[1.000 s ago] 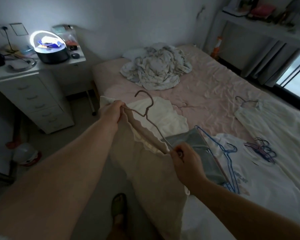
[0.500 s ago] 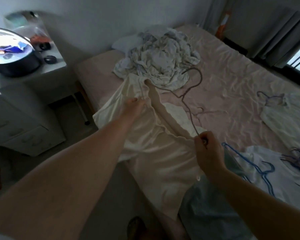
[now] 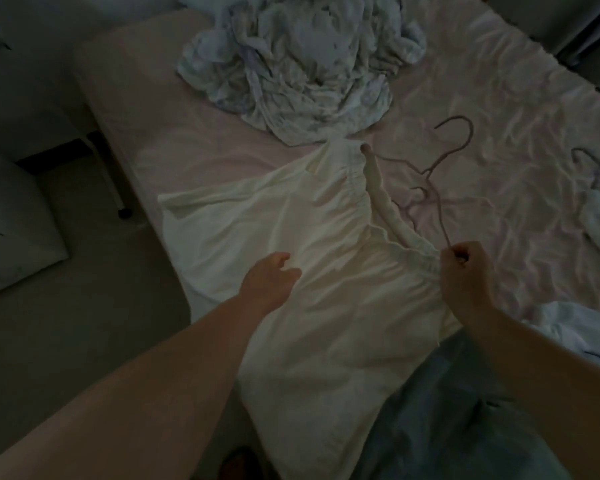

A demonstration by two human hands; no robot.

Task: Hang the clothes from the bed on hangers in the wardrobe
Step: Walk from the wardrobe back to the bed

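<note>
A dim bedroom. A bed with a wrinkled pale pink sheet [image 3: 499, 98] fills most of the view. A cream-white garment with a gathered elastic edge [image 3: 291, 237] lies spread across its near side, hanging over the edge. Beyond it sits a crumpled pile of whitish-blue fabric [image 3: 291, 57]. A thin brownish wire hanger [image 3: 440, 157] lies partly inside the garment. The right hand [image 3: 465, 275] pinches the hanger's end and the gathered edge. The left hand [image 3: 269, 282] rests open on the garment.
</note>
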